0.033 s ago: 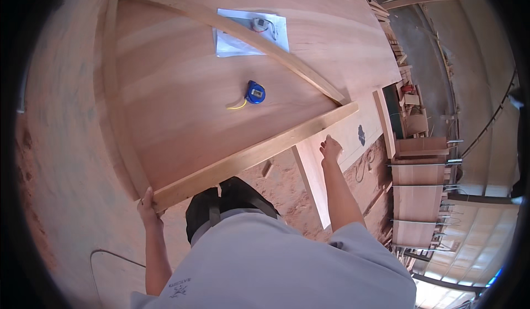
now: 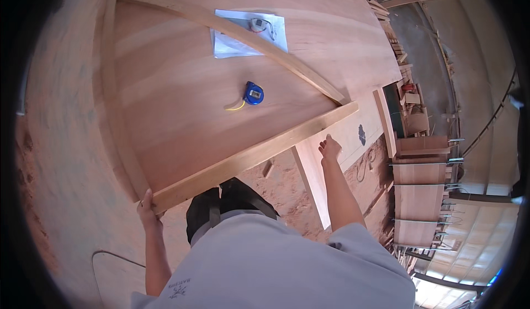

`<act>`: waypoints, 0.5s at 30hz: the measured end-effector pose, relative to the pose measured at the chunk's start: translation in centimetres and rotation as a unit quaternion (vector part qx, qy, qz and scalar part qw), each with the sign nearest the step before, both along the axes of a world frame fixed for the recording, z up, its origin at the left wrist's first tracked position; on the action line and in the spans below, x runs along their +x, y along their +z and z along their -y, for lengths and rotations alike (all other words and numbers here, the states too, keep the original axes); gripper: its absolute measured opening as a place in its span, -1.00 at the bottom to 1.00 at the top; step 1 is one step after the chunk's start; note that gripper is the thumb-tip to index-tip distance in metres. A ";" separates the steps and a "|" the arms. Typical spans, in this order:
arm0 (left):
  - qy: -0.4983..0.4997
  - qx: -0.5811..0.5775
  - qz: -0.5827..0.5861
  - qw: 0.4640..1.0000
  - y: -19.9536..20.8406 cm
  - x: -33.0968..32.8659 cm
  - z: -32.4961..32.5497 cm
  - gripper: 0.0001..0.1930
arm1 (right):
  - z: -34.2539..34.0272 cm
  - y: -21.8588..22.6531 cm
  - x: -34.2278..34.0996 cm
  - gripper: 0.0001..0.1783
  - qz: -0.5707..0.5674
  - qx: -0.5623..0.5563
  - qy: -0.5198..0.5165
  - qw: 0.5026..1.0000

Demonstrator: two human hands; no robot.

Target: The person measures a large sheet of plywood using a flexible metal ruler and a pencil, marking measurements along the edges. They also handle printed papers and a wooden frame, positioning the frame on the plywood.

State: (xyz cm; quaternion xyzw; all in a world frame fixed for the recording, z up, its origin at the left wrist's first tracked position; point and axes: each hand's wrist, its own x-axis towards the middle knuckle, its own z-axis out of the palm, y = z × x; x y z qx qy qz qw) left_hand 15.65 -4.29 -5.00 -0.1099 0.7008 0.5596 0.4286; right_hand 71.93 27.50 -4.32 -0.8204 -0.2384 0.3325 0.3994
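A wooden frame of long pale bars lies on a broad plywood sheet (image 2: pixel 182 104). My left hand (image 2: pixel 148 209) is closed round the near left corner, where the near bar (image 2: pixel 254 152) meets the left bar (image 2: pixel 109 82). Just below the right end of the near bar is my right hand (image 2: pixel 330 148), its fingers loosely bent and apart with nothing seen in them. A third bar (image 2: pixel 254 40) slants across the far side, over some white papers (image 2: pixel 237 48). Inside the frame rests a blue tape measure (image 2: pixel 254 93) with a short yellow end of tape out.
A small white device (image 2: pixel 258 25) with a dark cord lies on the papers. To the right are a pale board (image 2: pixel 312 179), an upright wooden piece (image 2: pixel 385 122) and clamped panels (image 2: pixel 420 201). Wood scraps and sawdust cover the floor (image 2: pixel 281 185). A thin cable (image 2: pixel 110 252) runs at lower left.
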 end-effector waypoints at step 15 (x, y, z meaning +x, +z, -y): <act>-0.022 -0.020 -0.021 0.999 -2.0 -0.6 1.4 -0.66 | -7.9 -4.8 2.9 -0.71 -0.120 0.030 -0.063 0.990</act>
